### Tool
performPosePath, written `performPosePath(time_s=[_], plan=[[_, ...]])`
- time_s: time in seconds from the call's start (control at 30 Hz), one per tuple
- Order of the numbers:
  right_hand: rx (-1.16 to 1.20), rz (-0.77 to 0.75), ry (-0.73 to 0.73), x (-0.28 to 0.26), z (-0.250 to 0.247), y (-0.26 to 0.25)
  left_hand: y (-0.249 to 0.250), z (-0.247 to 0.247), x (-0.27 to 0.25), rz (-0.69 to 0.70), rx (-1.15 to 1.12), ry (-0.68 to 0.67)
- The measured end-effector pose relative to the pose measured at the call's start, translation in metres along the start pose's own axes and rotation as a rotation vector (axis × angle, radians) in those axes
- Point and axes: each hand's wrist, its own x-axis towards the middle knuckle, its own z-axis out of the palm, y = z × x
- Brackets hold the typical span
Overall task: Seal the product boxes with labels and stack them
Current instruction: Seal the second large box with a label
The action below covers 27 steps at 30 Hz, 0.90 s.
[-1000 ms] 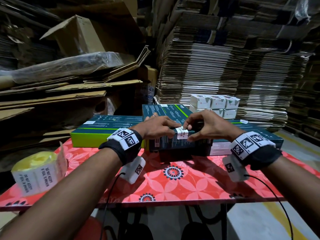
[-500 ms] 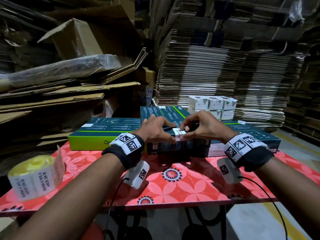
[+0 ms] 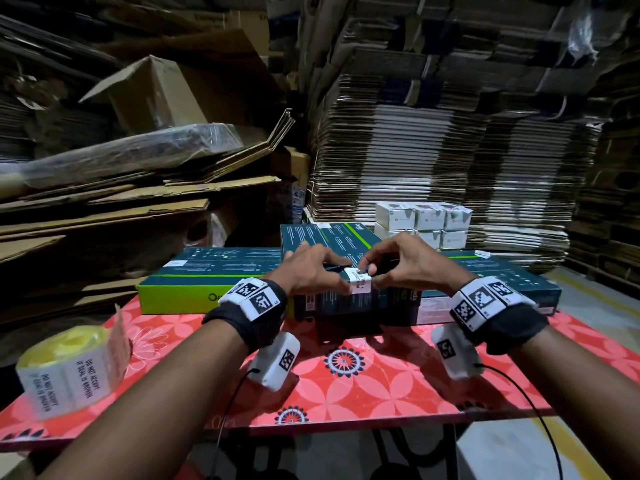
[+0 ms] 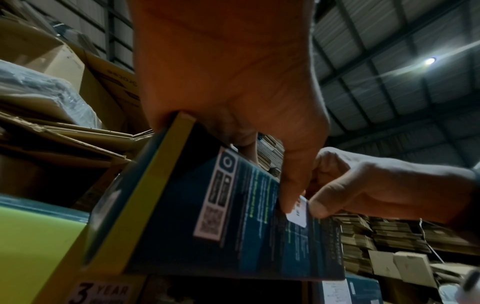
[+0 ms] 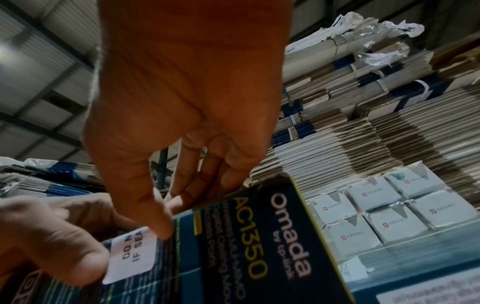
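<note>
A dark teal product box (image 3: pixel 346 303) stands on the red table, its near side facing me. A white seal label (image 3: pixel 360 284) is folded over its top front edge. My left hand (image 3: pixel 322 271) grips the box at that edge, fingers on top and thumb on the front just left of the label. My right hand (image 3: pixel 374 273) pinches the label against the edge from the right. In the left wrist view the left hand (image 4: pixel 285 185) has its thumb beside the label (image 4: pixel 298 214). In the right wrist view the right hand (image 5: pixel 166 205) has its thumb tip on the label (image 5: pixel 130 253).
A roll of seal labels (image 3: pixel 65 368) lies at the table's (image 3: pixel 346 393) front left. More flat teal boxes lie at the left (image 3: pixel 207 271), right (image 3: pixel 502 282) and behind (image 3: pixel 322 237). Small white boxes (image 3: pixel 422 220) and tall stacks of flat cardboard (image 3: pixel 433 150) stand beyond.
The right fingers have slid a little along the label on the box edge. The left hand and the box stay where they were.
</note>
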Motion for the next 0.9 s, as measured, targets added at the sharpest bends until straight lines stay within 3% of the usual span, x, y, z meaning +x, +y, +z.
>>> performPosePath(time_s=[0.57, 0.9], plan=[[-0.343, 0.016, 0.063, 0.027, 0.004, -0.014, -0.008, -0.010, -0.001, -0.021, -0.165, -0.043], [-0.317, -0.118, -0.070, 0.030, 0.011, -0.021, -0.004, -0.015, 0.001, 0.004, -0.217, -0.053]])
